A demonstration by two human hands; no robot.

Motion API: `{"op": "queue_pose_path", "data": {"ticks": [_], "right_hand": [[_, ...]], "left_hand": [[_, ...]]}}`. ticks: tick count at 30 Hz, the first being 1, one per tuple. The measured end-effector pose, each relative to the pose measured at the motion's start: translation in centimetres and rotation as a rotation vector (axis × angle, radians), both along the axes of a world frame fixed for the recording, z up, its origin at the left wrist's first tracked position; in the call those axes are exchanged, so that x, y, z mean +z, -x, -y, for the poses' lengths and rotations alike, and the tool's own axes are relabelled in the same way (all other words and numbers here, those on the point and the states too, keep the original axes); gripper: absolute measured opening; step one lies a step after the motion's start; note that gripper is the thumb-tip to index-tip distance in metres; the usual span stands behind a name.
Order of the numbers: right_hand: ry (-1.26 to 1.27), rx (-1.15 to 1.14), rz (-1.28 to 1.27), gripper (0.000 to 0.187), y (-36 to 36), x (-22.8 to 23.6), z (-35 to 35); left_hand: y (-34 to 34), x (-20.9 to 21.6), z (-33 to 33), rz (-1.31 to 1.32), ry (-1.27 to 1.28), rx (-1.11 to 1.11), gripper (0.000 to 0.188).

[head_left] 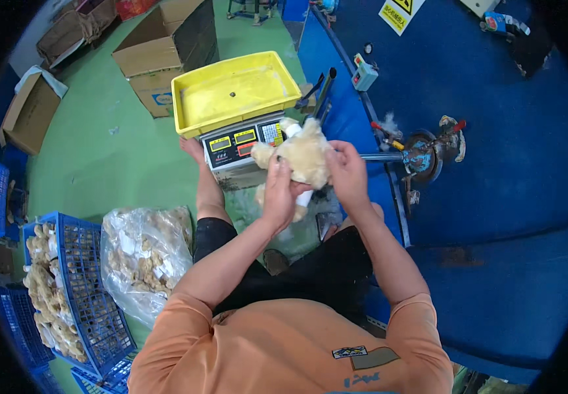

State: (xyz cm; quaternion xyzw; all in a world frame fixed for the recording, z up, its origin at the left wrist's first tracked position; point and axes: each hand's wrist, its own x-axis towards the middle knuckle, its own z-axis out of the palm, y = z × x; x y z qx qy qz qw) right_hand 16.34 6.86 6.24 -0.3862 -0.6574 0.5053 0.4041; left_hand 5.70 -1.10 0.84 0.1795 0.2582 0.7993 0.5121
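Observation:
A cream-coloured plush animal (305,155) hangs in front of me between both hands, with white tags or cloth pieces on it. My left hand (280,196) is closed on its lower left side, thumb upward. On its right edge, the fingers of my right hand (347,172) pinch the fabric. Just beyond that hand a metal tube (382,157) points toward the toy from the blue machine. My right hand hides whether the tube's end touches the toy. Close behind the plush stands a digital scale (231,148) with a yellow tray (231,95) on top.
At lower left stand a blue plastic crate (93,289) of plush pieces and a clear plastic bag (146,256) holding more. Cardboard boxes (149,85) are at the far left. The blue machine (487,197) fills the right side, with a small switch box (364,75) on its edge.

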Motion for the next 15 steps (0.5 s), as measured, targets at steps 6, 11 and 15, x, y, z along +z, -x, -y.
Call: {"op": "queue_pose_path", "data": {"ticks": [6,11,15], "right_hand": [[0.059,0.012,0.140,0.018,-1.1,1.1,-0.7],[-0.265,-0.021,0.214,0.019,-0.1,-0.7,-0.5],[-0.470,0.027,0.258,0.021,0.1,-1.3,-0.3]], "left_hand": [[0.3,0.6,0.0,0.092,0.005,-0.036,0.042],[0.0,-0.2,0.7,0.062,0.002,-0.052,0.047],[1.8,0.0,2.6,-0.328,0.132,-0.010,0.054]]}}
